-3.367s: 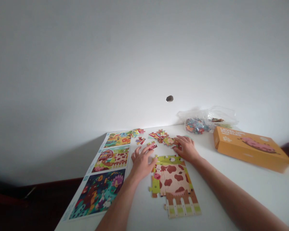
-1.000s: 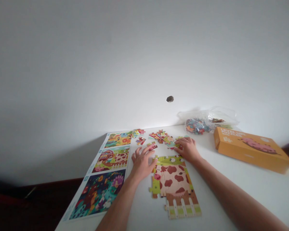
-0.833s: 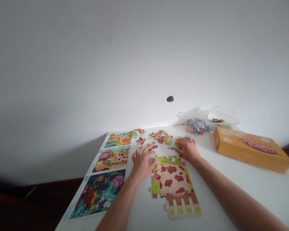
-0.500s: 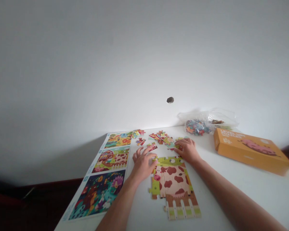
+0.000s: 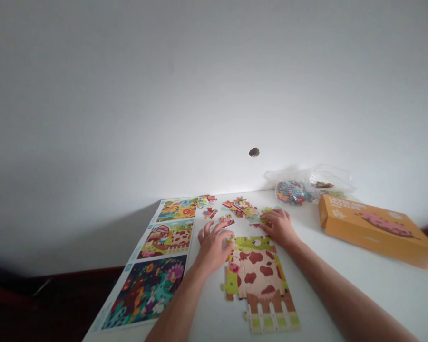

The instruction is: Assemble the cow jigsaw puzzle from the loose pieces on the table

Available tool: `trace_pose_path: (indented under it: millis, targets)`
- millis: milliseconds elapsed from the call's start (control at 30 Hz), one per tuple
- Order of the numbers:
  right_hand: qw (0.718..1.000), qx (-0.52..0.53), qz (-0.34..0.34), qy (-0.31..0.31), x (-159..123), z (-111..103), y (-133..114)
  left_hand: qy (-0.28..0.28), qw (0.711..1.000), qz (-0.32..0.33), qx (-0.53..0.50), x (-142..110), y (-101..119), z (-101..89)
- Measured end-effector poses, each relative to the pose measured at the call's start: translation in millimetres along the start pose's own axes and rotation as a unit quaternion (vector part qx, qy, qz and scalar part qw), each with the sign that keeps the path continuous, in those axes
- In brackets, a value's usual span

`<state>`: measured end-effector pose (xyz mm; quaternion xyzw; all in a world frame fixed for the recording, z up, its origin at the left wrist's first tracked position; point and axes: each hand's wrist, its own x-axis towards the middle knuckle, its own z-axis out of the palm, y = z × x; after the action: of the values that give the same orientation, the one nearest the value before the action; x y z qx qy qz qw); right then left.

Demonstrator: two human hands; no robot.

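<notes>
Puzzle point(image 5: 260, 278), part-joined, showing a spotted cow above a fence, lies flat on the white surface point(image 5: 413, 294), mostly on the near side of the hands. It looks like light, fairly stiff card; the seams are probably its weak spot, so a lift by one corner might fold or split it. Better to slide it flat, held along the straight right and near edges (the stepped left side, with its bare tabs, seems a poor grip). A single piece should pinch easily by its sides, though the smooth face may skid a little. The left hand point(image 5: 212, 247) has its fingers spread apart, gripping nothing, thumb at the puzzle's far left corner; whether it touches is hard to say. The right hand point(image 5: 280, 225) is curled by the pieces beyond the far edge, but at this size and softness I cannot tell if its fingers are closed on one. A pig piece point(image 5: 227, 221) sits just beyond the left fingers, and a heap point(image 5: 239, 207) of overlapping pieces lies further back, awkward to pick from singly. The picture sheet point(image 5: 167, 240) takes up the left side; the bag point(image 5: 328, 175) and orange box point(image 5: 374, 228) crowd the far right.
</notes>
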<state>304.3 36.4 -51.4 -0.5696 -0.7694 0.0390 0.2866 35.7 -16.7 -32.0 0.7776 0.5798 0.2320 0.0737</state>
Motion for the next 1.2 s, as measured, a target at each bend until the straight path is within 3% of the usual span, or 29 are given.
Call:
trace_pose_path:
  millis: [900, 1200]
  targets:
    - [1.000, -0.016, 0.018, -0.001, -0.5, -4.6, -4.9, 0.002, 1.000, 0.006, -0.001, -0.2, -2.8, 3.9]
    - [0.998, -0.013, 0.060, -0.005, 0.0, -4.1, -3.8, 0.001, 1.000, 0.007, -0.002, -0.7, -1.7, 3.3]
